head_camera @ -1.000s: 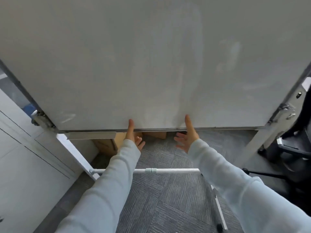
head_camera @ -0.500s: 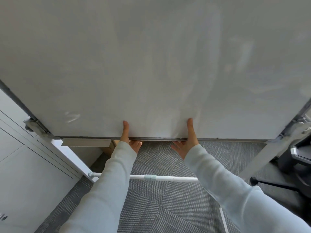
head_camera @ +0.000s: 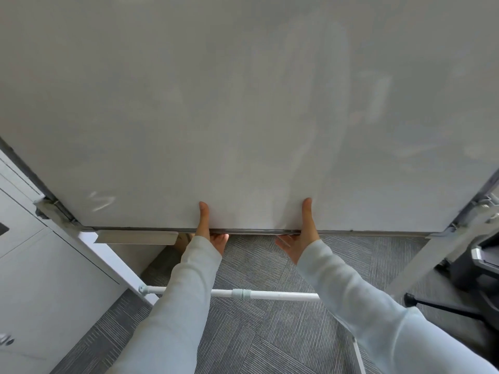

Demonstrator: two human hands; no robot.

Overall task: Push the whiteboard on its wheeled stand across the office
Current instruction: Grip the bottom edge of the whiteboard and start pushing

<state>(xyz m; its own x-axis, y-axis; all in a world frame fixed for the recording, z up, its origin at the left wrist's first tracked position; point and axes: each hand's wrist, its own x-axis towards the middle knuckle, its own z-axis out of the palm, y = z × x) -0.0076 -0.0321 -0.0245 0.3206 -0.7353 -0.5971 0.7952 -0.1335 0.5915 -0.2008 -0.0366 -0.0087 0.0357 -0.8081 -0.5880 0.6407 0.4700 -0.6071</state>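
Between both hands, whiteboard's gripped bottom edge runs left-right.

Beneath me: grey carpet tiles with striped, alternating grain. At my left: white cabinet doors. At my right: a dark office chair, partly visible. Lighting: soft, even.

This is an office. The floor is laid with grey carpet tiles whose fine stripes run in alternating directions, a large whiteboard on a white tubular stand fills most of the view, and plain white cabinet fronts line the left side. At the right edge stands the dark base of a swivel chair.
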